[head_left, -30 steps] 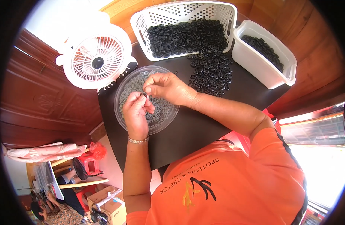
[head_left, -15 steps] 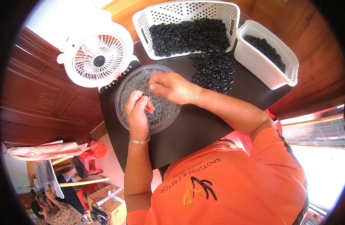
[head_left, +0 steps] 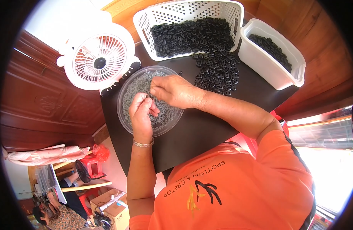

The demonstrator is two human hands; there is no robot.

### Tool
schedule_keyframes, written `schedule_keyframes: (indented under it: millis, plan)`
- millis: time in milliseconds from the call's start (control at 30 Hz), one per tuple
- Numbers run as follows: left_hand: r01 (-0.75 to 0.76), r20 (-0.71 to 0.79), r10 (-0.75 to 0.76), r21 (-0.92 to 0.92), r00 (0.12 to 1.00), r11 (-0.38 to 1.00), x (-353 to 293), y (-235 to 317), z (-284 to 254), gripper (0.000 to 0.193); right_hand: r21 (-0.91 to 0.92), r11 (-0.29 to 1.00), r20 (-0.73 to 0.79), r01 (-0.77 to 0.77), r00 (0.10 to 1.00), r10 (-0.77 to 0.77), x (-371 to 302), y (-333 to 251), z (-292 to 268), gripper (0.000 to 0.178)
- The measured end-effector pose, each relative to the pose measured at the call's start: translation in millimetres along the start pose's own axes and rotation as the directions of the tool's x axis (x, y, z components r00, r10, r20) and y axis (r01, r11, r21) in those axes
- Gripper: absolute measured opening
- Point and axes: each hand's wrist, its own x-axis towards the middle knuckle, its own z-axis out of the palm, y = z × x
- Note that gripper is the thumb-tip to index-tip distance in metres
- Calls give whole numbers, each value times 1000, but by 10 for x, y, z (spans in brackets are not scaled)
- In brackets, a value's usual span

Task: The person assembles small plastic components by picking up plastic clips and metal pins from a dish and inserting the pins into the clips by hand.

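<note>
Over a round clear plastic tub (head_left: 122,122) full of small grey screw-like pieces (head_left: 135,89), my two hands meet. Between its thumb and forefinger, my left hand (head_left: 141,115) pinches a small black oval piece (head_left: 148,96), mostly covered by the fingers. My right hand (head_left: 173,91) comes in from the right, thumb and fingers pressed together right at that piece. What its fingertips hold is too small and covered to make out. A heap of black oval pieces with two holes (head_left: 218,73) lies on the dark table (head_left: 176,147), right of the tub.
A white perforated basket (head_left: 139,23) of black pieces stands at the back, beside a white bin (head_left: 263,73) holding more. A white fan (head_left: 99,63) stands back left. Lower left are a cardboard box (head_left: 114,211), a red stool (head_left: 94,168) and another person (head_left: 65,219).
My right hand has lowered slightly, bringing its fingertips to the black piece in my left hand. The left hand has stayed nearly still.
</note>
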Motion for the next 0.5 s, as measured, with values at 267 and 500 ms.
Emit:
schedule_keyframes:
  millis: [267, 500]
  plan:
    - [4, -5, -4, -18, 1000, 1000, -5, -6, 8, 12, -19, 1000, -16, -12, 1000, 12, -14, -29, 27, 18]
    - [0, -21, -1, -44, 1000, 999, 0, 5, 7, 12, -62, 998, -81, -21, 997, 16, 0, -13, -32, 16]
